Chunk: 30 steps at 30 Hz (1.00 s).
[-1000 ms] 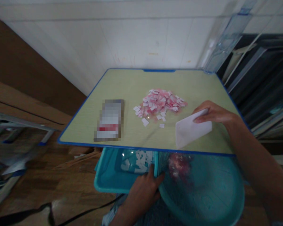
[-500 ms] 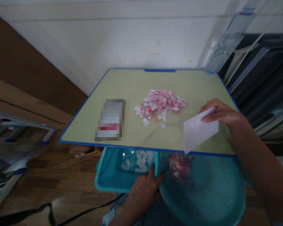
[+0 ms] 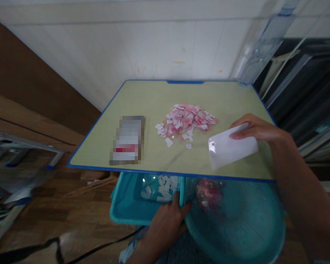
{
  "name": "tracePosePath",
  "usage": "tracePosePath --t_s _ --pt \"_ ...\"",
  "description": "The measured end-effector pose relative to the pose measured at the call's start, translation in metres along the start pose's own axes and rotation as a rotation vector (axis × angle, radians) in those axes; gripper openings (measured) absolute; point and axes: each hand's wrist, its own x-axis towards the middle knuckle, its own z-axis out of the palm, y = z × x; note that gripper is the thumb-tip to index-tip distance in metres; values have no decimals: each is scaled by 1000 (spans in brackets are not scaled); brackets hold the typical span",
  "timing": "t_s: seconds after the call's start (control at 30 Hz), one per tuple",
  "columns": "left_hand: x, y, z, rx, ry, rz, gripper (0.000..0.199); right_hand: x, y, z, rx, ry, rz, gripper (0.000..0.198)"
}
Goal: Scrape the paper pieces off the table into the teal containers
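Observation:
My right hand (image 3: 254,128) pinches a thin white plastic scraper (image 3: 232,147) between thumb and fingers, over the right part of the folding table (image 3: 154,99). A loose heap of small white paper squares and pink petal-like bits (image 3: 188,117) lies left of the scraper, apart from it. Below the table's front edge, my left hand (image 3: 169,220) grips where the rims of a rectangular teal bin (image 3: 126,209) and a round teal basket (image 3: 253,220) meet. White paper pieces (image 3: 166,187) lie in the bin. A clear bag with something pink-red (image 3: 209,194) rests in the basket.
A blurred-out flat box-like object (image 3: 128,141) lies on the table's left side. At the back right corner stands a clear plastic bottle-like container (image 3: 260,51). Dark panels (image 3: 313,80) lean at the right. A black strap (image 3: 99,247) crosses at lower left.
The scraper has swung to a flatter angle, its lower corner lifting away from the table's front edge. My left hand keeps its place on the rims.

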Motion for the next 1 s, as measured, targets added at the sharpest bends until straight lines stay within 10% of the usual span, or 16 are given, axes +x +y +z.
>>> tracePosePath --t_s 1.0 --pt "1 -1 2 35 25 31 49 -2 1 1 57 -120 -72 21"
